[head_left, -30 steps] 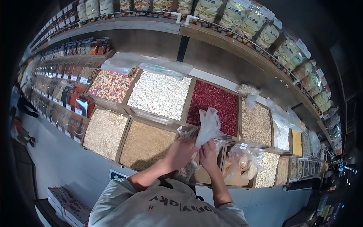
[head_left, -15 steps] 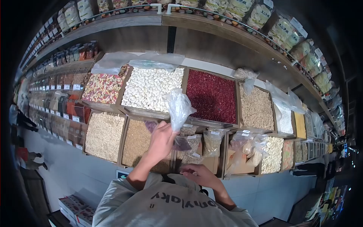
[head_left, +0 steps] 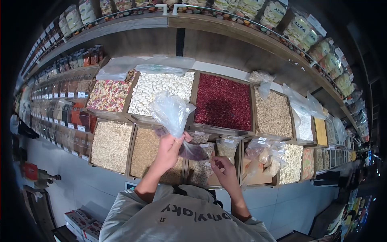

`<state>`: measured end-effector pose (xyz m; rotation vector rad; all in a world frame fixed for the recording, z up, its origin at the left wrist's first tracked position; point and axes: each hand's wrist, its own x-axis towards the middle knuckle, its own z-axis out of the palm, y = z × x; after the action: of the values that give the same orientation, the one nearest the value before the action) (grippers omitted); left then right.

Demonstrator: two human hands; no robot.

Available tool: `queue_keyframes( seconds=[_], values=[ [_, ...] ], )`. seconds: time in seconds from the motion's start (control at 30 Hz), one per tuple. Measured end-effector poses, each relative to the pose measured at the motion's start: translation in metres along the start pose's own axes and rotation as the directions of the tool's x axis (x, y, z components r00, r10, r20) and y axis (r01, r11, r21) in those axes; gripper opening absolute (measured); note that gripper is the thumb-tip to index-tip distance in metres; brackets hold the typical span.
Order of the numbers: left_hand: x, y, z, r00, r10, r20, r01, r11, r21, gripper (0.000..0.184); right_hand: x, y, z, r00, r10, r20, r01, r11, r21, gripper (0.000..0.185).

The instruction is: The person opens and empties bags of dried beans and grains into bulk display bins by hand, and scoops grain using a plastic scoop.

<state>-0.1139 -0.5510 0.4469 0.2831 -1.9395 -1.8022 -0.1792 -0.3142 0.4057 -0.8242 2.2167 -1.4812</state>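
My left hand (head_left: 168, 150) is closed around the gathered neck of a clear plastic bag (head_left: 171, 113). The bag's loose top puffs up above the fist, over the white beans. Its lower part, with dark purple-red contents (head_left: 194, 152), hangs on both sides of the hand. My right hand (head_left: 226, 171) is beside the bag's lower right end, thumb and fingertips drawn together; whether anything is pinched there is too small to make out. Below the bag, smaller labelled bags of grain (head_left: 201, 167) lie in a wooden bin, with another bag (head_left: 227, 148) beside them.
Behind stand bins of white beans (head_left: 161, 86), dark red beans (head_left: 223, 97) and brown grain (head_left: 274, 115). Oat-like flakes (head_left: 112, 141) fill a front bin. Bagged goods (head_left: 264, 155) sit in the bin to the right. A wooden shelf (head_left: 234, 30) with packets overhangs the back.
My left hand has turned slightly, and the bag's top has swung left and opened out wider. My right hand has risen from near my body to the bag's lower end.
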Motion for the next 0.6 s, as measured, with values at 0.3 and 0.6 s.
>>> queue_keyframes(
  seconds=[0.3,0.6],
  values=[
    [0.000,-0.008,0.008,0.996,-0.090,0.018,0.090,0.918,-0.386,0.037,0.005,-0.001,0.026,0.998,-0.055,-0.001,0.055,0.990,-0.128,0.052],
    [0.000,-0.004,0.006,0.993,-0.106,0.053,0.118,0.822,-0.557,0.040,-0.021,-0.001,0.045,0.996,-0.043,0.077,0.043,0.999,-0.007,0.020]
  ],
)
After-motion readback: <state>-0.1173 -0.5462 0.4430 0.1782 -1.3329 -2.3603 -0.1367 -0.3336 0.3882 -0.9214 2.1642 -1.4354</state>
